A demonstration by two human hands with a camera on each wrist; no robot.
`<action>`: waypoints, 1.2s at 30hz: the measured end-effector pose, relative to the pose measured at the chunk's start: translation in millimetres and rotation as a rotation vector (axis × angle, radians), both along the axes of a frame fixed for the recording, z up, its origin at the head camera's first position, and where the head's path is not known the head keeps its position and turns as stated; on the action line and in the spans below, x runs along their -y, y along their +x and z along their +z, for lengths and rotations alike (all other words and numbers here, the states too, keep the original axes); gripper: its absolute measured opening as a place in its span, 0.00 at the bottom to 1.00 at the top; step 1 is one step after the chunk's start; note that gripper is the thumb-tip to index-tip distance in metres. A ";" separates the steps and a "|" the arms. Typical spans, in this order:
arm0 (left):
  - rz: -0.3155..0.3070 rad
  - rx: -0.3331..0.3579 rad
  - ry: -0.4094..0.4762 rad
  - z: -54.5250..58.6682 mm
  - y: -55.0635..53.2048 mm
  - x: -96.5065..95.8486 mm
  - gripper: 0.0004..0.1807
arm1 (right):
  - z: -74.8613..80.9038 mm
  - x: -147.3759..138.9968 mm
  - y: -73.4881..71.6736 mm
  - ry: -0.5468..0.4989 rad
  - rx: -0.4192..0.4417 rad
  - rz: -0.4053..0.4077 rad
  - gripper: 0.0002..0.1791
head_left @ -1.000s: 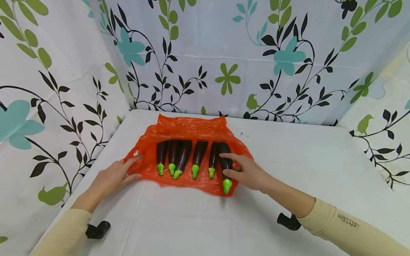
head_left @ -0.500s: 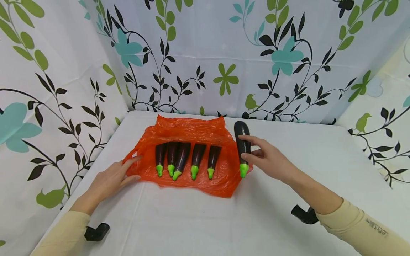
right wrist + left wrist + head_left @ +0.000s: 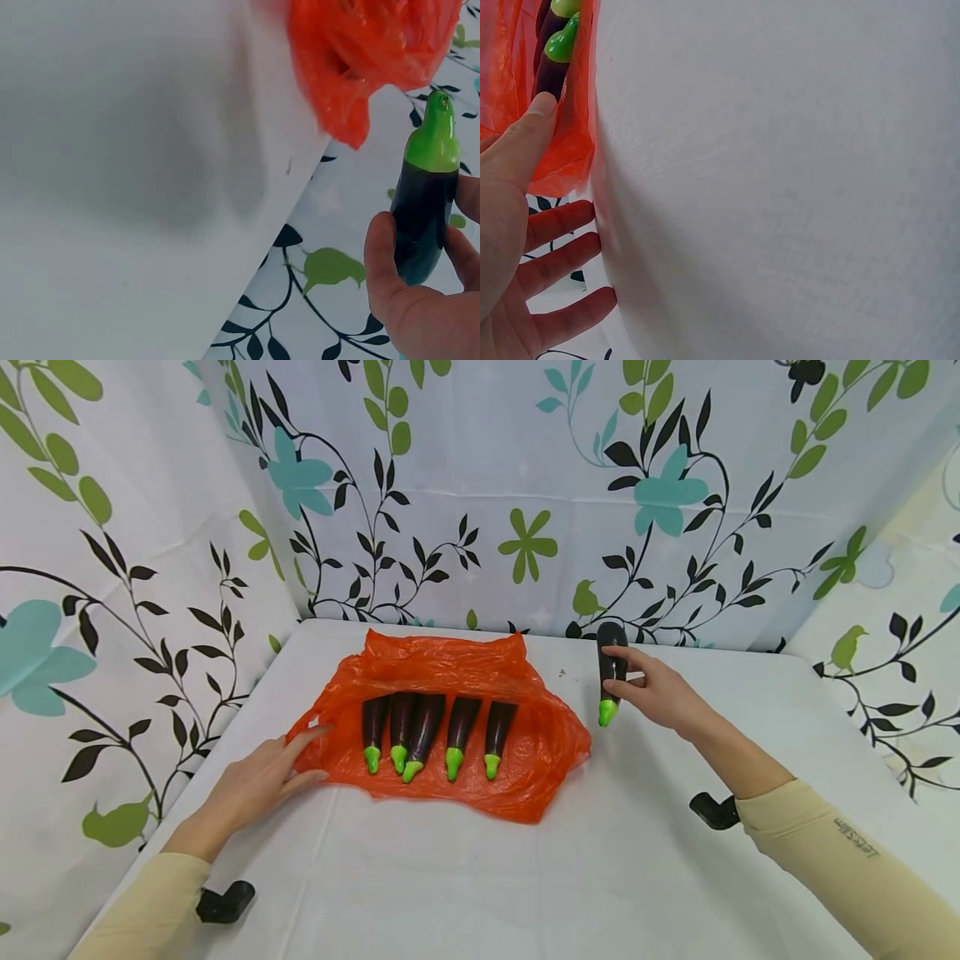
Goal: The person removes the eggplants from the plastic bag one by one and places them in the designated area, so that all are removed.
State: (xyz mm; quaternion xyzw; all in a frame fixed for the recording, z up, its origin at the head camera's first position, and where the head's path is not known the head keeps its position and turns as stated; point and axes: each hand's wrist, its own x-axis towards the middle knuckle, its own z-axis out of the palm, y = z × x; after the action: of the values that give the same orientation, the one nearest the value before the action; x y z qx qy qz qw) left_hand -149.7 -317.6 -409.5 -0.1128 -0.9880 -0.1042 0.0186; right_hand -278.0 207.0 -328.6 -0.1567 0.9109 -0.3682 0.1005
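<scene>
My right hand holds a dark eggplant with a bright green stem end between thumb and fingers, right of the orange plastic bag. In the right wrist view, the eggplant's green cap points upward and my fingers grip its dark body. Several more eggplants lie side by side in the bag's mouth, their upper ends under the plastic. At the bag's left edge, my left hand rests with extended, spread fingers. Its thumb touches the plastic in the left wrist view.
A white-covered table lies under everything. Behind it and at the sides hangs a curtain printed with leaves, flowers and birds. Black wrist-worn devices show beside both forearms.
My right hand has lifted one eggplant off the bag's right side and carried it right and toward the table's back. The left hand has stayed at the bag's edge.
</scene>
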 end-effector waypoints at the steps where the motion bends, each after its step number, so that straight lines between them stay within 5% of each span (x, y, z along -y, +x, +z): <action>1: -0.003 -0.002 0.003 0.2 -0.1 0.3 0.36 | -1.4 -0.4 -3.4 0.010 -0.004 0.001 0.33; 19: -0.016 -0.003 0.008 0.5 -0.9 1.5 0.37 | -39.7 4.1 -41.1 0.118 0.019 0.031 0.30; 36: -0.015 -0.003 0.006 -0.1 -0.3 1.2 0.37 | -61.1 10.7 -51.1 0.226 0.032 0.058 0.30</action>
State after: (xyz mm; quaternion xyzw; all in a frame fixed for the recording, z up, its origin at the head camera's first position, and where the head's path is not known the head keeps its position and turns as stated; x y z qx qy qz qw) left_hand -150.1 -318.9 -409.6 -0.1205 -0.9867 -0.1074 0.0196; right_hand -329.1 196.3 -389.8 -0.1648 0.9400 -0.2623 0.1426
